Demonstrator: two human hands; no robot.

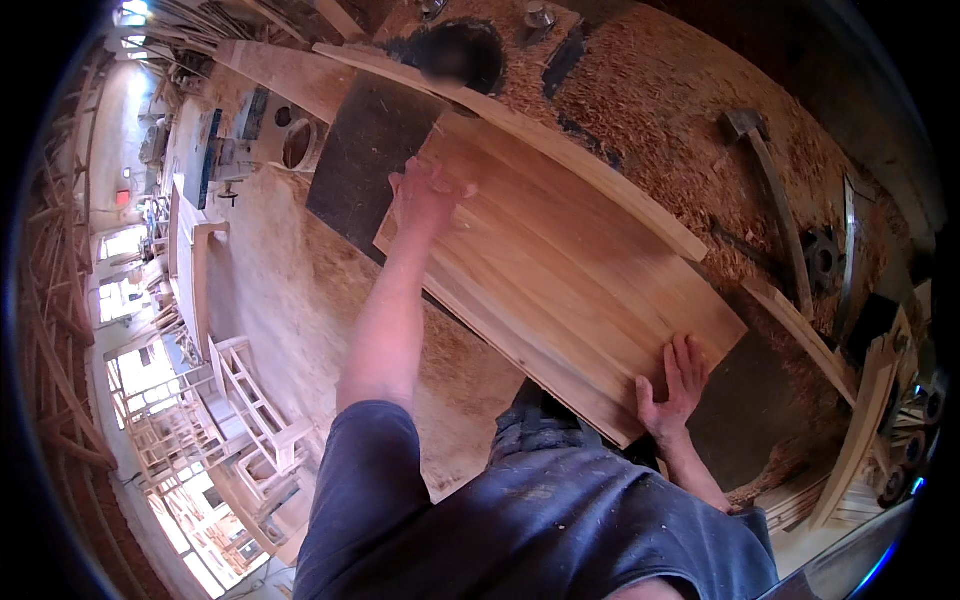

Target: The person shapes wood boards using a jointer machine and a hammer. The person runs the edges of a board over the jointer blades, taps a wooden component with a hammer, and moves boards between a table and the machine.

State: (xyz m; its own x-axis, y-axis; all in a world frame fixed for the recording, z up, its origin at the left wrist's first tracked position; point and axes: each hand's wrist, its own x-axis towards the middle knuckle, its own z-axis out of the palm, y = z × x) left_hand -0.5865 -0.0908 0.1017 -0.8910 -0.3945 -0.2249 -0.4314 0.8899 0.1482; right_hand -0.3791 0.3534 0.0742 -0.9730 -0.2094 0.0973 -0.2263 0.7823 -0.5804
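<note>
A wide, pale brown wooden panel (565, 255) lies at a slant on a dark metal machine table (365, 140). My left hand (430, 195) is at the panel's far left end, fingers bent over its face and one digit by the end edge. Flat near the opposite end rests my right hand (675, 385), its fingers stretched out and the thumb apart. Along the panel's far side runs a long wooden fence board (560, 135). Behind that board, a dark round part (460, 60) looks blurred.
Wood shavings (660, 90) cover the bench top beyond the fence. A hammer (765, 180) with a long wooden handle lies there, near a dark knobbed wheel (823, 255). Wooden strips (860, 430) stand at the right. Wooden frames (255, 400) stand on the dusty floor at left.
</note>
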